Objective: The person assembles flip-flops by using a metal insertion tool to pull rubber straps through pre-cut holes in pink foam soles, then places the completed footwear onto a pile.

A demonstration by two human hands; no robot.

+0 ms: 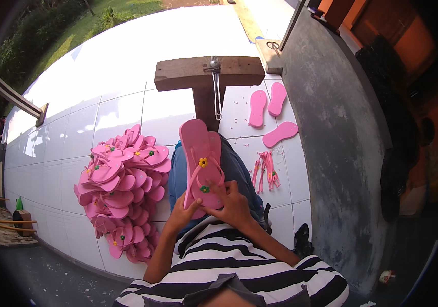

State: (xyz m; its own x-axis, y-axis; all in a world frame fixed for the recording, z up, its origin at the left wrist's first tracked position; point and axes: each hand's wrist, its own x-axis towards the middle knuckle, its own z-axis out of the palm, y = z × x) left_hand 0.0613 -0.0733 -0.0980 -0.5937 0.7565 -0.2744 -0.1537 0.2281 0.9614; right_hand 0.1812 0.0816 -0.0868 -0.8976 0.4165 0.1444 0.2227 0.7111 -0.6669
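Observation:
A pair of pink flip-flops is held together over my lap, toes pointing away from me. The left flip-flop [193,134] carries a yellow flower on its strap and overlaps the right flip-flop [213,151], whose strap bears a green flower. My left hand [180,212] grips the heel end from the left, thumb on top. On the other side, my right hand [233,205] is closed at the heel of the right flip-flop, with bent fingers near its strap. Parts of both heels are hidden by my hands.
A heap of pink flip-flops [121,192] lies left. Ahead stands a T-shaped wooden stand [178,72] with a metal tool [216,92] hanging over it. Right are loose pink soles [257,108], pink straps [265,171], a grey wall [326,133] and a black bag [304,240].

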